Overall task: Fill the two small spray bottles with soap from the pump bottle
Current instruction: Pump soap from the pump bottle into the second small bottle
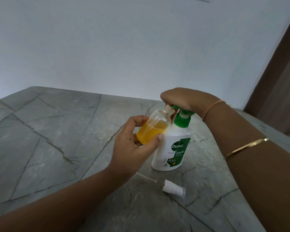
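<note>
Pumping soap is the step in hand. Right hand (182,99) sits palm-down on the green pump head (179,109) of the pump bottle (172,148), fingers curled over the top, pressed on it; how far the head is pushed down I can't tell. Left hand (132,143) pinches the small spray bottle (153,126) around its lower body, thumb on the near side, fingers wrapped behind. Bottle is held off the bench, tilted so its open threaded neck leans right and meets the green spout; its shoulder touches the pump bottle's collar.

Fill level: yellow soap roughly to the halfway mark, clear glass above. So this bottle is partly done, more strokes needed by my read.

Pump bottle stands upright on the bench (57,148), toward the right side, about mid-depth. Just in front of it, nearer the front edge, the white spray cap (172,190) lies on its side with its thin dip tube pointing left toward the left forearm.

Second spray bottle: not visible anywhere in view, so whether it's filled I can't say.

Next move, as I judge it: hold the neck right under the spout, full slow strokes, stop short of the neck to leave room for the tube. Then set the bottle upright, pick up the cap, thread the tube in and screw on. Risk: soap running down the outside if the neck slips off the spout.
</note>
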{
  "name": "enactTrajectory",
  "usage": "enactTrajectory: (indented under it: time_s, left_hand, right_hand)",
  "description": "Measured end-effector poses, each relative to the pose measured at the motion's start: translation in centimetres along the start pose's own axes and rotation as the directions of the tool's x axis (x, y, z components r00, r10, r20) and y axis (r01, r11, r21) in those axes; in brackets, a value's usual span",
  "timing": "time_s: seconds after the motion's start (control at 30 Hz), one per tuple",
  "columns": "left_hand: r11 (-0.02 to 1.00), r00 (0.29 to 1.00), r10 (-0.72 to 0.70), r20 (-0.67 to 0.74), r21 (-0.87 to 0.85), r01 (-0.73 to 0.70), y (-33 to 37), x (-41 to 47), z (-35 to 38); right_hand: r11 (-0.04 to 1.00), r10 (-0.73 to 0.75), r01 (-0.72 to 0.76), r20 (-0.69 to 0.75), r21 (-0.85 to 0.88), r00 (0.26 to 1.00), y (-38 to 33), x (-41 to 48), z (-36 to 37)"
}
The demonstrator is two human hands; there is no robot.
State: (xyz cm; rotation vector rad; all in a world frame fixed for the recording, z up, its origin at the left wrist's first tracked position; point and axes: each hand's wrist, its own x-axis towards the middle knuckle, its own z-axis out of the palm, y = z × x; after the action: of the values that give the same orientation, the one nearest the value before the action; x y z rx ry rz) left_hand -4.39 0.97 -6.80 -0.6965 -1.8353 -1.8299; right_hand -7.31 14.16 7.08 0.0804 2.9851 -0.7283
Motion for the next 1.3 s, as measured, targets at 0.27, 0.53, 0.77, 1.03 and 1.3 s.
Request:
enactTrajectory:
  time_s: [0.27, 0.53, 0.77, 1.03, 1.3]
  left_hand:
    - [1.000, 1.000, 0.019, 0.005, 0.021, -0.019, 0.0, -0.1, 0.1]
    - [1.000, 1.000, 0.015, 0.003, 0.020, -0.015, 0.1, -0.1, 0.0]
    - [0.999, 1.000, -0.004, 0.000, 0.032, 0.004, 0.1, -0.1, 0.0]
    - [1.000, 1.000, 0.007, 0.010, 0.021, -0.008, 0.3, -0.2, 0.1]
    - [0.999, 1.000, 0.007, 0.002, 0.033, -0.007, 0.2, 0.0, 0.0]
  right_hand:
    - [0.997, -0.030, 0.025, -0.062, -0.071, 0.998, -0.3, 0.0, 0.0]
    - [0.994, -0.018, 0.019, 0.002, -0.106, 1.000, -0.1, 0.3, -0.8]
    - [1.000, -0.008, 0.008, 0.025, 0.004, 1.000, 0.2, 0.2, 0.0]
    - [0.998, -0.003, 0.003, 0.006, -0.071, 1.000, -0.2, 0.0, -0.3]
    - [0.993, 0.020, -0.015, 0.041, -0.115, 0.999, -0.2, 0.2, -0.7]
